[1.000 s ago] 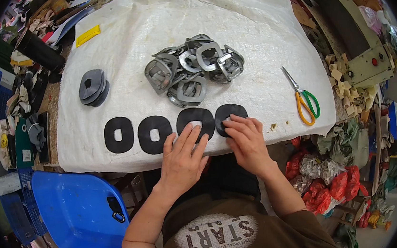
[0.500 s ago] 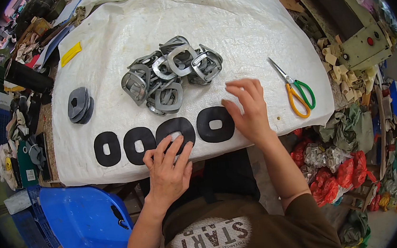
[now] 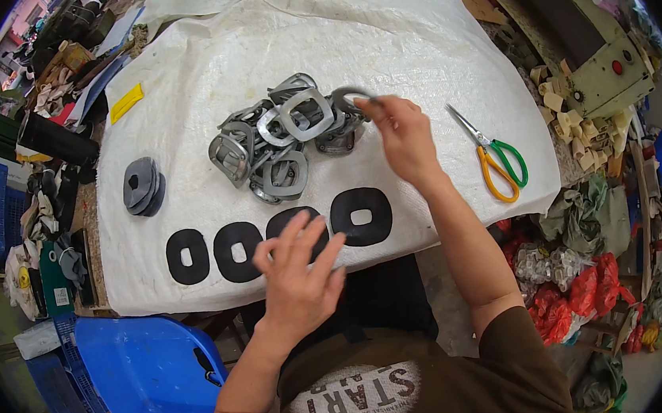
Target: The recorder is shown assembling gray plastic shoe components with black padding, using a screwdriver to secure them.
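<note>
A heap of grey metal buckle frames [image 3: 284, 174] lies mid-table on the white sheet. At its right edge my right hand [image 3: 408, 137] pinches one buckle frame [image 3: 353, 91], tilted and blurred by motion. Near the table's front edge runs a row of black rounded-square pads with central holes; the rightmost pad [image 3: 361, 217] and the leftmost pad [image 3: 188, 257] show fully. My left hand [image 3: 299, 277] hovers over the third pad [image 3: 311, 244], fingers spread, partly hiding it. On the left lies a small stack of grey pads [image 3: 143, 187].
Scissors with orange and green handles [image 3: 500, 160] lie at the right of the white sheet [image 3: 411, 47]. A yellow packet [image 3: 127, 103] rests at the far left. Below the table's left corner is a blue basin [image 3: 144, 376]. Red bags [image 3: 594, 289] are at the lower right.
My right hand has moved up from beside the rightmost pad to the heap and taken hold of a buckle frame. My left hand has lifted off the third pad and shifted slightly right.
</note>
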Tool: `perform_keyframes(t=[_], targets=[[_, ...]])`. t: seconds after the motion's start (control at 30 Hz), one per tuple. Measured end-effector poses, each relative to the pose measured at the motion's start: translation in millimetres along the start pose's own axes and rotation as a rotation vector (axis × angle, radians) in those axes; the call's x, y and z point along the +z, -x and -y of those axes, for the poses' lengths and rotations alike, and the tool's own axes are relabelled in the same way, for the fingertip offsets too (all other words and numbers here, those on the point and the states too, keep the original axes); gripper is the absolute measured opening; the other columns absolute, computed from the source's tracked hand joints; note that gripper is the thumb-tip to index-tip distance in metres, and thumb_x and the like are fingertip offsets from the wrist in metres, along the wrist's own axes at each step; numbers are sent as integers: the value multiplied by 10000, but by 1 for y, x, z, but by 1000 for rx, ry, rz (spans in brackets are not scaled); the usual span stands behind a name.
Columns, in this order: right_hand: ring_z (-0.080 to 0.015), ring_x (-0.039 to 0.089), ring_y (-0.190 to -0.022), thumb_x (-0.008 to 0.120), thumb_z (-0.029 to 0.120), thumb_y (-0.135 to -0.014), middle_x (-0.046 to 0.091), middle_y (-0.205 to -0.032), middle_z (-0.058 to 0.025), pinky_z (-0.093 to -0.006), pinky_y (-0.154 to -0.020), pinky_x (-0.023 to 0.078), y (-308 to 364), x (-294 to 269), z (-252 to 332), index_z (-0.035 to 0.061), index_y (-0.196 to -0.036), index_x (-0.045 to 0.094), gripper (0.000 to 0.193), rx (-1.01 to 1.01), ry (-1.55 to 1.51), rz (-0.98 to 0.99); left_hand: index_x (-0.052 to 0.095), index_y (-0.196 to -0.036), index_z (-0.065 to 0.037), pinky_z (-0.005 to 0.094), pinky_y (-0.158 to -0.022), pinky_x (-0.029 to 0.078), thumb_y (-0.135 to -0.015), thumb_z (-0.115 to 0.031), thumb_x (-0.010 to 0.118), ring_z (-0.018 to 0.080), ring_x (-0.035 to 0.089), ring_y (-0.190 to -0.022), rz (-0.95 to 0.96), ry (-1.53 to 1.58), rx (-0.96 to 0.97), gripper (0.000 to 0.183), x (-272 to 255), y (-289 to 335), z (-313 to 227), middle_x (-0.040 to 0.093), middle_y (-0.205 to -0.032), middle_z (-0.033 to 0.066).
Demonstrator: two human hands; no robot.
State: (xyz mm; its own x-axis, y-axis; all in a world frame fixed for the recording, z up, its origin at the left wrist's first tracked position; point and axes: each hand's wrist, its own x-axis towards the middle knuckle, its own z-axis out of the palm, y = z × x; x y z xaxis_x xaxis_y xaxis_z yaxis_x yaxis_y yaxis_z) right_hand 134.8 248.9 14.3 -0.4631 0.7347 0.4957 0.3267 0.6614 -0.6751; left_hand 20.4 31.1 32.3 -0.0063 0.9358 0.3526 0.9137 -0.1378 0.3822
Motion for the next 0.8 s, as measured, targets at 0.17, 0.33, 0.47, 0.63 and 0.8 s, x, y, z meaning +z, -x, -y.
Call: perform_keyframes(t=[0.17, 0.33, 0.47, 0.63, 0.8], targets=[[-273, 619, -908, 423, 225, -942, 613, -996, -134, -336, -823, 464, -11, -22, -6, 12, -936, 524, 237, 646, -973, -111, 552, -1115, -69, 452, -941, 223, -686, -192, 679, 221, 397, -1220, 170, -26, 74, 464, 23, -11, -9, 491, -1226, 108], [-300, 631, -838, 538, 192, -883, 627, -976, -146, -355, -743, 493, 22, -46, 9, 10, -886, 520, 184, 427, -743, -180, 538, -1137, -54, 452, -947, 217, -703, -166, 663, 222, 403, -1210, 174, -53, 85, 465, 31, -4, -7, 466, -1252, 112], [-346, 584, -849, 682, 116, -721, 619, -984, -127, -385, -718, 462, 58, -58, 7, 50, -772, 579, 133, 58, 180, -65, 529, -1154, -56, 452, -943, 224, -705, -156, 660, 227, 406, -1206, 178, -40, 88, 479, 32, -5, -9, 448, -1266, 124], [-309, 472, -937, 746, 155, -607, 558, -1086, -111, -382, -827, 377, 82, -72, 0, 43, -794, 594, 266, -45, 590, 128, 525, -1175, -97, 453, -932, 240, -688, -118, 660, 245, 414, -1189, 166, -19, 105, 506, 29, -7, -8, 442, -1258, 131], [-298, 463, -975, 778, 164, -560, 528, -1126, -115, -366, -835, 394, 91, -76, -7, 41, -929, 600, 428, 66, 335, 195, 596, -1070, -96, 406, -847, 274, -666, -96, 654, 261, 440, -1132, 75, 14, 83, 408, 24, -6, -9, 501, -1186, 102]])
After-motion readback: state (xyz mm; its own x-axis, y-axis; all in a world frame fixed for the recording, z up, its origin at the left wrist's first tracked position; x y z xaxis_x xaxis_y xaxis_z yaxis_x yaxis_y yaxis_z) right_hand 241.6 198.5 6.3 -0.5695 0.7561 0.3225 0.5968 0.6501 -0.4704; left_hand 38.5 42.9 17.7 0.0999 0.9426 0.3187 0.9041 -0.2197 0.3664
